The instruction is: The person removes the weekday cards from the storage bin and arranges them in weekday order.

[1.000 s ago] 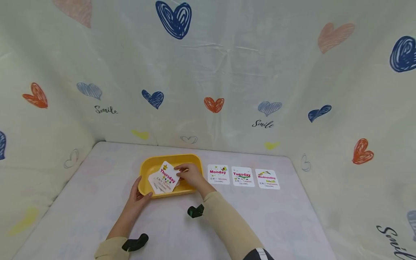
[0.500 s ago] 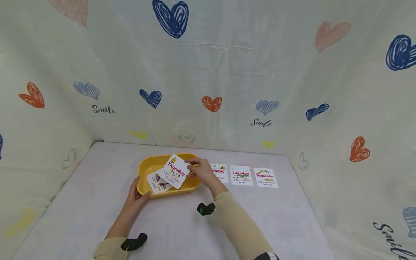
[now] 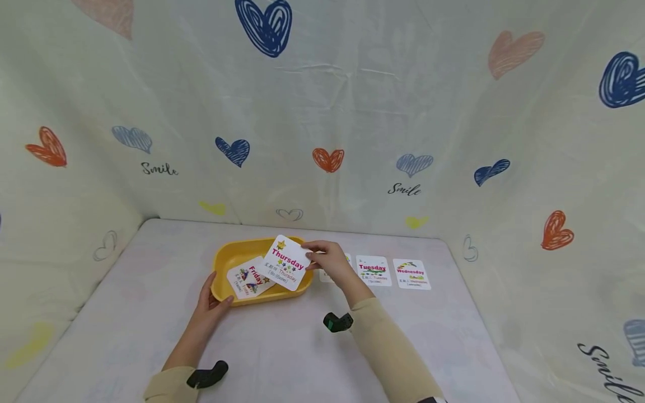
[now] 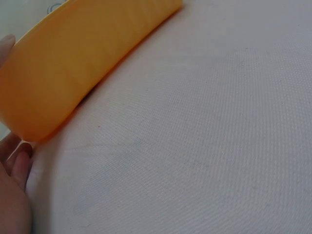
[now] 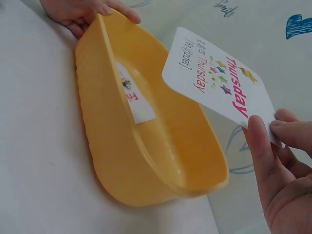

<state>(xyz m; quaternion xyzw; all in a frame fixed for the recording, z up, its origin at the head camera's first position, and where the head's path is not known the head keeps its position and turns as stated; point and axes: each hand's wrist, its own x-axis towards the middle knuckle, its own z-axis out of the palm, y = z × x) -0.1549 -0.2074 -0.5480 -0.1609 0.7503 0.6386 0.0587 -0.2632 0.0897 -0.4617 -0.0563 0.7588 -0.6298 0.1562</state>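
Observation:
My right hand (image 3: 332, 264) pinches a white card printed "Thursday" (image 3: 285, 262) by its right edge, thumb on one face and fingers behind. The card is tilted above the right part of a yellow plastic tray (image 3: 229, 258). A "Friday" card (image 3: 248, 281) lies inside the tray, partly covered by the Thursday card in the head view. At the tray's left end my left hand (image 3: 211, 309) grips the corner. The right wrist view shows the left thumb (image 5: 104, 9) over the rim, with the Thursday card (image 5: 214, 73) raised beside the tray wall (image 5: 109, 156).
Right of the tray a row of cards lies on the white-covered table (image 3: 282, 347): a mostly hidden card (image 3: 326, 276) behind my right hand, then "Tuesday" (image 3: 373, 271) and "Wednesday" (image 3: 412, 274). A heart-patterned curtain (image 3: 363, 112) stands behind the table.
My right hand has lifted the Thursday card from over the Friday card and moved it rightward, uncovering more of Friday. It now hides most of the Monday card. My left hand stays on the tray.

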